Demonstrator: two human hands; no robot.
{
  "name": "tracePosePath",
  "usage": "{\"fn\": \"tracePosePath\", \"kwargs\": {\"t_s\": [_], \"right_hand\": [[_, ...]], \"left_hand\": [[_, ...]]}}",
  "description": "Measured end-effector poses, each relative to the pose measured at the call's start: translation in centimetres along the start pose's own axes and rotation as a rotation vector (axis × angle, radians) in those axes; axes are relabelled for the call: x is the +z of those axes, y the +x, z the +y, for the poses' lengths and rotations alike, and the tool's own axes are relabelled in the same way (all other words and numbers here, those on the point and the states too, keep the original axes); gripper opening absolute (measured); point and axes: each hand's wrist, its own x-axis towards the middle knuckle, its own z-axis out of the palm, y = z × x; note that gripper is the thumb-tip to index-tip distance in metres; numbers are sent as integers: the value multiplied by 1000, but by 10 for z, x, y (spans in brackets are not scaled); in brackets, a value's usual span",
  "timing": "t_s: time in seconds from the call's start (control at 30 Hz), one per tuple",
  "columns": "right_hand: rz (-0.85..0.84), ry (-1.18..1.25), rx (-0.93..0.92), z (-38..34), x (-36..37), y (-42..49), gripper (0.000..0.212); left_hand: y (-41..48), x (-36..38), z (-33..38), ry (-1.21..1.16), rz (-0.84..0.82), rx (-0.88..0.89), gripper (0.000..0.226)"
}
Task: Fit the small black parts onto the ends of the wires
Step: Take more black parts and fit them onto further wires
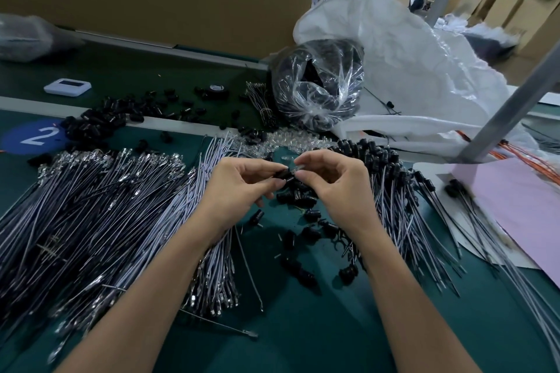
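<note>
Nearer than the hands, loose black parts (pixel 298 269) lie scattered on the green table (pixel 303 327), with grey wires (pixel 100 215) fanned out to their left. Between the hands, one small black part (pixel 283 176), a short dark cylinder, runs roughly left to right: the left hand (pixel 239 188) pinches it with curled thumb and forefinger, and the right hand (pixel 336 185), curled likewise, pinches its right end.

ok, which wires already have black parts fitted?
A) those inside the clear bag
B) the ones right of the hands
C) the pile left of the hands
B: the wires beside the right hand carry black parts on their ends; the left pile shows bare metal ends.
</note>
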Motion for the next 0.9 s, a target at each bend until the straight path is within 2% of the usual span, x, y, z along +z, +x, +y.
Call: {"fn": "tracePosePath", "kwargs": {"t_s": [0.33, 0.63, 0.9], "right_hand": [[48, 23, -8, 0, -3, -2, 17], [-88, 145, 63, 6, -9, 0, 22], [-169, 113, 77, 13, -10, -3, 21]], "left_hand": [[-1, 3, 2, -49, -36, 21, 23], [-1, 1, 2, -29, -58, 21, 25], [-4, 0, 1, 50, -145, 29, 26]]}}
